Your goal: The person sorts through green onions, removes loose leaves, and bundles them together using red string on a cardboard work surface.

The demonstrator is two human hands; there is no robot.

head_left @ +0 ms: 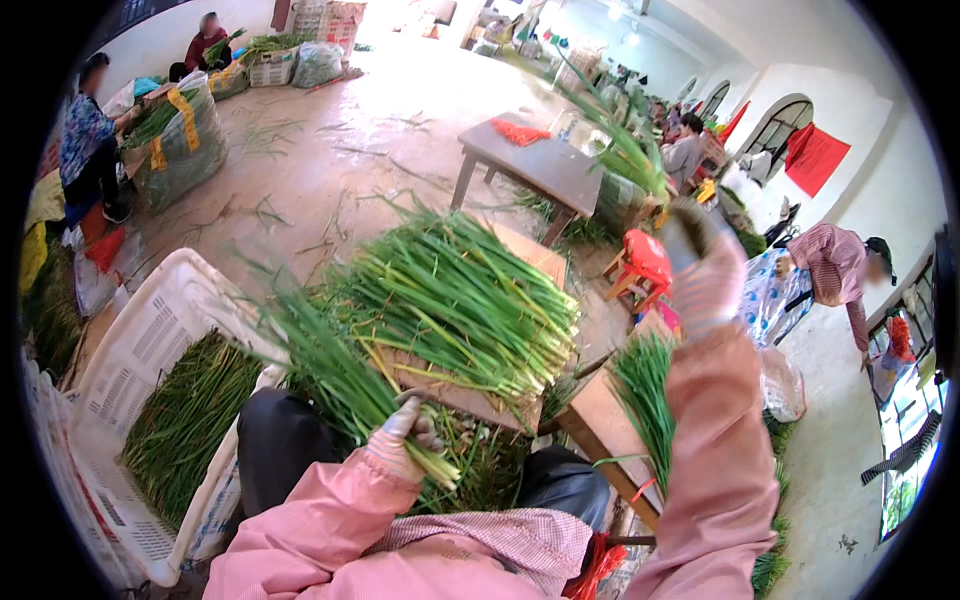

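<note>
My left hand (405, 440), in a pale work glove, is closed around a bunch of garlic chives (350, 385), pale stem ends toward me and leaves pointing far left. Raised at the right, my gloved right hand (703, 265) is smeared by motion. The pale ends of another leafy bunch (632, 160) meet its fingertips, and the hand seems to grip them. Between my hands, a thick heap of garlic chives (465, 300) lies on a low board (520, 250), its pale ends to the right. Below the board, loose leaves (480, 455) lie between my knees.
A white plastic basket (165, 290) with chives stands at my left. On my right, a wooden bench (600, 420) bears more chives with red ties. Ahead are a low table (535, 160) and a red stool (640, 265). Several people work around the room; leaf scraps litter the floor.
</note>
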